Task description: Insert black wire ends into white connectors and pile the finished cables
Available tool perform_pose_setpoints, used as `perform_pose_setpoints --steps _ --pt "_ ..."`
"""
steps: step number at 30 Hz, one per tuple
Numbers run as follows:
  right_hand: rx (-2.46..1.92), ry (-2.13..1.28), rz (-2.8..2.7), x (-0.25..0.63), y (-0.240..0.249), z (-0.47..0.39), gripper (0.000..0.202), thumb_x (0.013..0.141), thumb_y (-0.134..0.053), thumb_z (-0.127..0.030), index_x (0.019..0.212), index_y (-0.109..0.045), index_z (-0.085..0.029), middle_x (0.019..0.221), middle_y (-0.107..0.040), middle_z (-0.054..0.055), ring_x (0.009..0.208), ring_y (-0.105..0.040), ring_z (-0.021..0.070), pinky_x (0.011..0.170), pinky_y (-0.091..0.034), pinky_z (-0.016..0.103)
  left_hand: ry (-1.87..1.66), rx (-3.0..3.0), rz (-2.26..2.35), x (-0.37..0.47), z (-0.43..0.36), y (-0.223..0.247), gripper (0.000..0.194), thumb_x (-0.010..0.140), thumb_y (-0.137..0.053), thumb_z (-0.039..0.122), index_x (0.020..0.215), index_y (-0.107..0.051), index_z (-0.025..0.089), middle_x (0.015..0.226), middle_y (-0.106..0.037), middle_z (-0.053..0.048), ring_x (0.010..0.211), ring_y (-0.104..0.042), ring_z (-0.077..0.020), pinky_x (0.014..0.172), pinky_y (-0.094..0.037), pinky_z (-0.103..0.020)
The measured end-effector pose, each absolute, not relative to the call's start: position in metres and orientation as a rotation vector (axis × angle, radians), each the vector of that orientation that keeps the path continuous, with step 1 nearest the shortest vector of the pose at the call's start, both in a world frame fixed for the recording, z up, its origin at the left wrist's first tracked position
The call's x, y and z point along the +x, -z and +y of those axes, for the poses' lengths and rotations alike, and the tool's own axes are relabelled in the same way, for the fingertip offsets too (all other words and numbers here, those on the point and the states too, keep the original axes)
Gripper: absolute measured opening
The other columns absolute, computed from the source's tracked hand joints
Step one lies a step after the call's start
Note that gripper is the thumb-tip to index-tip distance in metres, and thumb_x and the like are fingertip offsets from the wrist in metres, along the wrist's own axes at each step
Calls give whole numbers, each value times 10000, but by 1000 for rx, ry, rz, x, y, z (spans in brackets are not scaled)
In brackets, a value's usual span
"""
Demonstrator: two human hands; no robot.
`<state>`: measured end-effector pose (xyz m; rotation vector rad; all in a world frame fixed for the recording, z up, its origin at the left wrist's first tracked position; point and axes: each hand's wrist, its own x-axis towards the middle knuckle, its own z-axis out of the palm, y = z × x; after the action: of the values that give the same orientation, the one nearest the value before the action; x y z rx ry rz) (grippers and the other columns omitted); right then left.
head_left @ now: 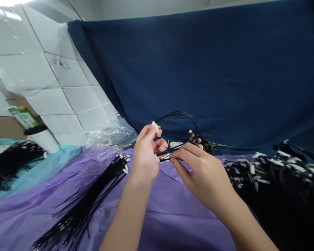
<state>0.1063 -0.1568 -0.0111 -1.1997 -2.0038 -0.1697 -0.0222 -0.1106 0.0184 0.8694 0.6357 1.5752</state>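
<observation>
- From my remote seat, I am seeing the left hand (146,160) rising near the middle of the view, its thumb and fingers pinching a white connector (155,126) at their tips.
- The lower fingers of that hand are curling loosely, and a second white connector (157,159) is resting by the base of the palm (how firmly it is being gripped, I cannot tell).
- The right hand (204,170) is closing its thumb and fingers on the black cable (195,127), just beside the second connector; the fingertips are nearly meeting around the thin wires.
- The cable itself is arching up from the upper connector, bending over to the right and running back down behind the right hand's fingers, so both hands are carrying it above the worktop (178,226).
- Left of the left forearm, a bundle of black cables (91,198) is lying slantwise on the purple covering, its white ends pointing away from me.
- To the right of the right hand, a large heap of cables (282,198) is spreading out, with many white connectors showing along its far edge.
- Farther off, small flowers (200,141) are sitting behind the hands, a white cup (45,138) is leaning at left, and a dark blue cloth (199,69) is hanging beside stacked white boxes (43,99).
</observation>
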Motion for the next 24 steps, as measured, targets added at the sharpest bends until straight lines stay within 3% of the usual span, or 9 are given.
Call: perform_pose_setpoints --steps 6,10,13,17,24 --pt "-1221 378 -2006 105 13 -156 167 930 -513 -204 837 -651 -191 821 -662 23 712 -632 169 539 -342 254 -1575 891 663 -20 -111 -18 167 872 -544 211 744 -444 172 769 -418 38 410 -391 -15 344 -216 -170" --pt "-1360 738 -1991 100 18 -158 142 918 -537 -217 829 -648 -204 648 -657 -2 462 -573 150 443 -186 273 -1639 868 668 -18 -110 -16 175 860 -559 216 734 -447 169 765 -422 41 416 -391 -13 355 -242 -172" --pt "-1540 825 -1998 95 19 -162 187 931 -525 -268 802 -630 -184 503 -615 12 358 -524 148 427 -111 271 -1706 837 674 -18 -109 -15 200 852 -574 232 722 -436 168 757 -417 47 415 -387 -10 361 -251 -170" --pt "-1698 722 -2091 92 16 -166 236 953 -485 -294 797 -612 -171 475 -614 48 379 -566 154 411 -140 252 -1737 815 688 -18 -107 -15 210 843 -584 252 728 -425 177 752 -417 53 407 -386 -12 357 -238 -170" --pt "-1733 533 -2344 96 14 -165 138 901 -503 -177 857 -633 -174 557 -668 87 451 -648 232 401 -186 259 -1766 821 696 -17 -107 -13 231 827 -600 270 731 -407 186 747 -408 59 406 -382 -10 356 -229 -172"
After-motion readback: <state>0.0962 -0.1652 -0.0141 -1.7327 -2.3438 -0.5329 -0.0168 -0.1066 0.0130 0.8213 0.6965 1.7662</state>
